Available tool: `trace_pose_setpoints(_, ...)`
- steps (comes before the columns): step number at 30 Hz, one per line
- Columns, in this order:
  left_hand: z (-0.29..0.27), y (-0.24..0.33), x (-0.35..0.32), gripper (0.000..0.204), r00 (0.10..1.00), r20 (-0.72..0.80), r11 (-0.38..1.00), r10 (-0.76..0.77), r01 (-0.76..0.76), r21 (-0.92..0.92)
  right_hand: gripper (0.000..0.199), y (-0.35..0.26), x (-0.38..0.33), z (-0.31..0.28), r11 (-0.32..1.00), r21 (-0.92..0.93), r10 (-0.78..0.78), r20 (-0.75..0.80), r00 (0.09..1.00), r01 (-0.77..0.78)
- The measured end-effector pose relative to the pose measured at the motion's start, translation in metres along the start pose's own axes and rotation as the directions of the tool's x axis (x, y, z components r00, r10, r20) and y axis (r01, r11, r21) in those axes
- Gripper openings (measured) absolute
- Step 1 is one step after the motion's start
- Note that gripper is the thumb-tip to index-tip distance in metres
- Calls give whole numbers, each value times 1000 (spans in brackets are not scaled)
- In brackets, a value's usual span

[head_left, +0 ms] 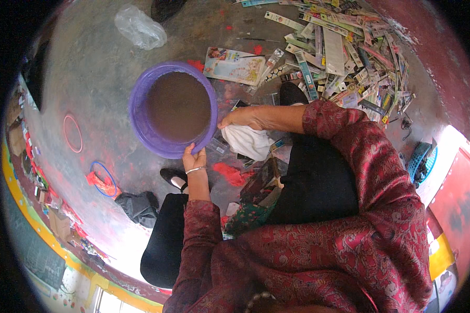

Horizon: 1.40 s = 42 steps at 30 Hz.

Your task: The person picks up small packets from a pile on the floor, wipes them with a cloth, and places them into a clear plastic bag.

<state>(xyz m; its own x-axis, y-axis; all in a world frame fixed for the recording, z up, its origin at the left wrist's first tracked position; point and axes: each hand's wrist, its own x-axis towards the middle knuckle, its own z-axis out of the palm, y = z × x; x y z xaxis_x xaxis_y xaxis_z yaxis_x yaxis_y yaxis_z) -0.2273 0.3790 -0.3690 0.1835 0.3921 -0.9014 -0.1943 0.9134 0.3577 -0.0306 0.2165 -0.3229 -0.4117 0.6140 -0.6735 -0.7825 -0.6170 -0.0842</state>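
Note:
A purple bucket [136,128] holding murky brown water [177,107] stands on the floor in front of me. My left hand [195,159], with a bangle at its wrist, grips the bucket's near rim. My right hand [244,118] is closed on a white cloth [249,142] that hangs below the fingers, just right of the bucket. Its fingertips come close to the rim; whether they touch it I cannot tell. Part of the cloth is hidden under the hand.
Many packaged strips [334,52] lie heaped at the far right. Beyond the bucket are a printed sheet [234,65] and a clear plastic bag [140,27]. Hoops, including a pink hoop [65,133], and a dark cloth [137,208] lie left. A blue basket [422,163] stands right.

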Motion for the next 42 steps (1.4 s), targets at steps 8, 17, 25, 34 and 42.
trace_pose_setpoints(8, 29, 3, 6, 32, 996, -79, 998, -46, 43, -38, 50, 1, 1, 4, 972, -215, -99, -9, 995, 95)
trace_pose_setpoints(17, 60, 15, 48, 28, 997, -34, 998, -66, 65, -21, 47, 3, 19, -5, 960, -276, -66, -47, 997, 51)
trace_pose_setpoints(25, 101, 24, 54, 38, 996, 61, 997, -69, 68, 19, 38, -13, -16, 7, 983, -135, -129, -1, 992, 128)
trace_pose_setpoints(34, 101, 9, 5, 46, 940, 292, 783, -176, -46, 620, 26, -46, -63, 40, 921, 103, -388, 314, 867, 375)
trace_pose_setpoints(42, 152, -42, -146, 54, 720, 495, 844, -487, 240, 481, 30, -9, -41, 70, 469, -679, -785, -28, 619, 565)
